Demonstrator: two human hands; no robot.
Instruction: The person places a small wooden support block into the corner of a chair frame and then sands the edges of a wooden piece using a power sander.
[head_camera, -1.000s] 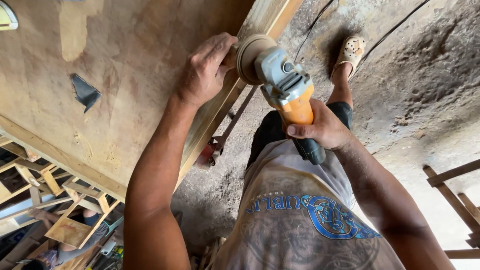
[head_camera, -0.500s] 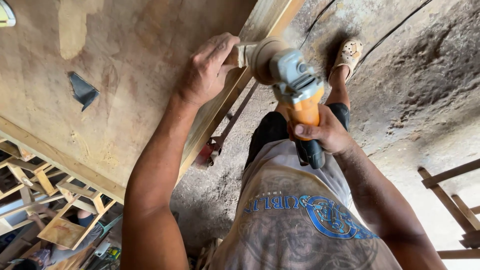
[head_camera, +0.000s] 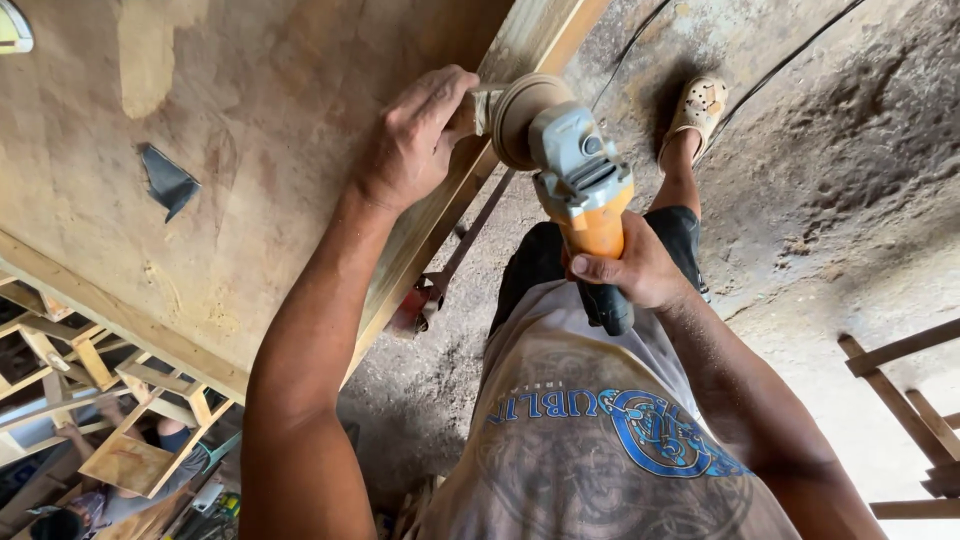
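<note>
Sanding goes on: right hand (head_camera: 632, 268) grips the orange grinder (head_camera: 580, 190), left hand (head_camera: 415, 140) clasps the board's edge (head_camera: 455, 200), which looks partly smooth.

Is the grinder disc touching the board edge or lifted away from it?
Touching. The disc of the grinder lies against the board edge beside the left hand.

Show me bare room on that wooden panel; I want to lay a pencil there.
The wooden panel is bare between the dark scrap and the left hand, and below the scrap down to the lower edge strip. The right edge is crowded: the left hand grips it, and the angle grinder in the right hand presses its disc there.
</note>
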